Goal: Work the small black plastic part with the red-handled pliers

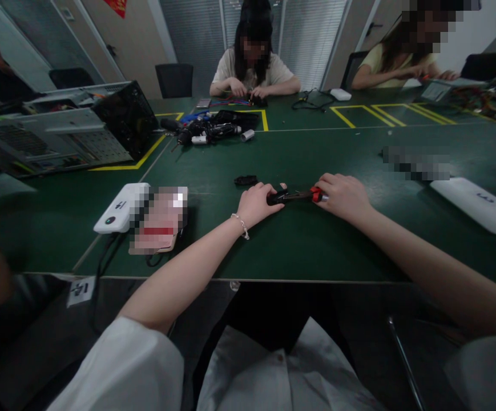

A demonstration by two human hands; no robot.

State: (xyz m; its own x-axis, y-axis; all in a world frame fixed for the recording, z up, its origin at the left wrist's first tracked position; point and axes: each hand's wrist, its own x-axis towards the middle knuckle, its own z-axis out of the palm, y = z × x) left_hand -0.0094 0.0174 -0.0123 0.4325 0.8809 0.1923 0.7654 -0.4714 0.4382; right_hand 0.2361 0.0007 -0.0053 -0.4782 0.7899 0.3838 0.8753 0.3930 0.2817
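Above the green table, my left hand (257, 204) is closed, thumb and fingers pinching a small black plastic piece (277, 197). Its exact kind is hard to make out. My right hand (345, 195) is wrapped round the red handles of what look like pliers (301, 196). The dark, narrow jaws point left and meet the black piece; whether they grip it is unclear. Most of the handles are hidden by my fingers. Just beyond my left hand lies a separate black plastic part (245, 180).
A white power bank (121, 208) and a phone (160, 220) lie left, with a cable over the table edge. An opened computer case (63, 131) stands far left. Tangled black cables (213, 128) lie ahead. Another white power bank (479, 202) is right. Two people work opposite.
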